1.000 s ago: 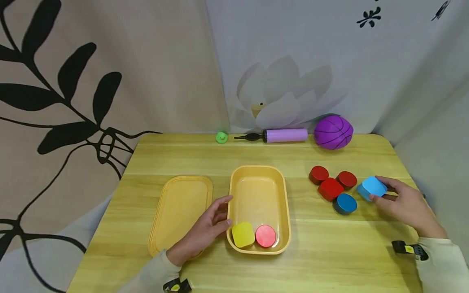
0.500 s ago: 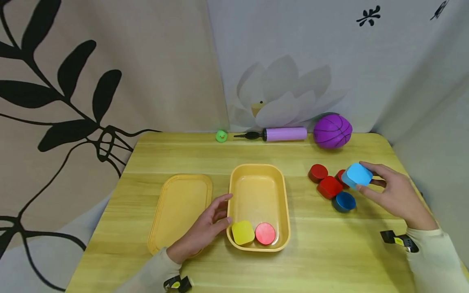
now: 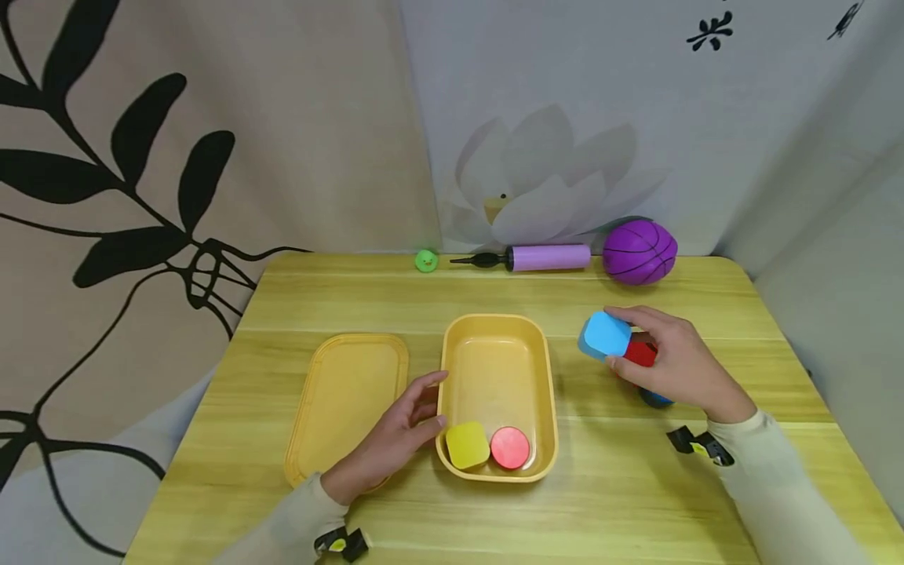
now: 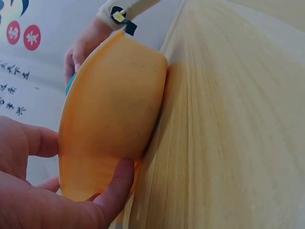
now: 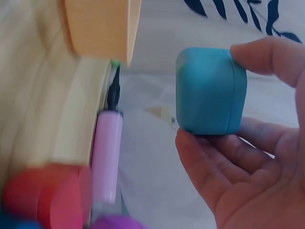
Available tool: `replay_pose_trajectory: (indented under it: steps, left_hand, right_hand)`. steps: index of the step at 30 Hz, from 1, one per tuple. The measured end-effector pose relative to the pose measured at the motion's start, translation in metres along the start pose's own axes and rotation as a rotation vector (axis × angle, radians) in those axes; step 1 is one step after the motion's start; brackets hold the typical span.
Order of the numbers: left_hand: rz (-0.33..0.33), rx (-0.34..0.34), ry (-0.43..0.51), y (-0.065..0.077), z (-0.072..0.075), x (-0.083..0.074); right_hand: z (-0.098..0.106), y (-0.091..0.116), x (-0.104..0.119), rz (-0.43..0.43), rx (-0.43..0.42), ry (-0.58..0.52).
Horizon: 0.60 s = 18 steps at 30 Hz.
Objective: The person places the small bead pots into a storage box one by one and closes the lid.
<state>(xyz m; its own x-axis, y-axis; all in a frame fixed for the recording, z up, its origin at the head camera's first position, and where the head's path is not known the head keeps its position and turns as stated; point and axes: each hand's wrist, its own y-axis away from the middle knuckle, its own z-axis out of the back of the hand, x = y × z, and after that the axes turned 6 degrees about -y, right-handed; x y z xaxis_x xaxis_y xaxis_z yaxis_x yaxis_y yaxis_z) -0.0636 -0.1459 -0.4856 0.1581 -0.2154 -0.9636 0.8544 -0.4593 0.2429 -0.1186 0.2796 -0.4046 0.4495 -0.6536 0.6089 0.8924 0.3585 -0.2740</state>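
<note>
Near the middle of the table (image 3: 508, 522), a yellow rectangular container (image 3: 497, 377) stands upright; its near left corner holds a yellow rounded-square block (image 3: 468, 445); a pink round block (image 3: 510, 448) lies just beside that one, towards the near right corner; the left hand (image 3: 402, 431), fingers and thumb spread apart, touches the container's left wall from outside; a flat yellow lid (image 3: 346, 400) lies to the left, partly hidden by that hand.

Right of the container, raised off the table, is a light blue rounded-square block (image 3: 604, 335); the right hand (image 3: 678, 361) is clamped on it, thumb against fingers; behind and below that hand, a red block (image 3: 641, 353) and a dark blue round block (image 3: 655, 399) show only in part.

Along the table's far edge, left to right: a small green ball (image 3: 426, 260) with a face; a purple hand pump (image 3: 549, 257); a purple ball (image 3: 639, 252) with basketball lines, towards the far right corner.
</note>
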Motion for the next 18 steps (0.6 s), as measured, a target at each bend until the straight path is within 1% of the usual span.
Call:
replay_pose_trajectory:
  steps: [4,10,13,18]
  left_hand:
    - [-0.001,0.008,-0.002,0.0,0.001,0.0]
    - [0.0,0.012,0.025,0.001,0.001,-0.002]
    - [0.002,0.013,0.022,0.002,0.0,-0.002]
    - [-0.003,0.013,0.009,-0.001,0.0,0.0]
  right_hand:
    - [-0.017,-0.01,0.01,0.039,0.041,-0.033]
    - [-0.04,-0.026,0.02,0.103,0.116,-0.134]
    - [-0.05,-0.031,0.027,0.115,0.165,-0.161]
    - [-0.067,-0.039,0.035,0.116,0.232,-0.176]
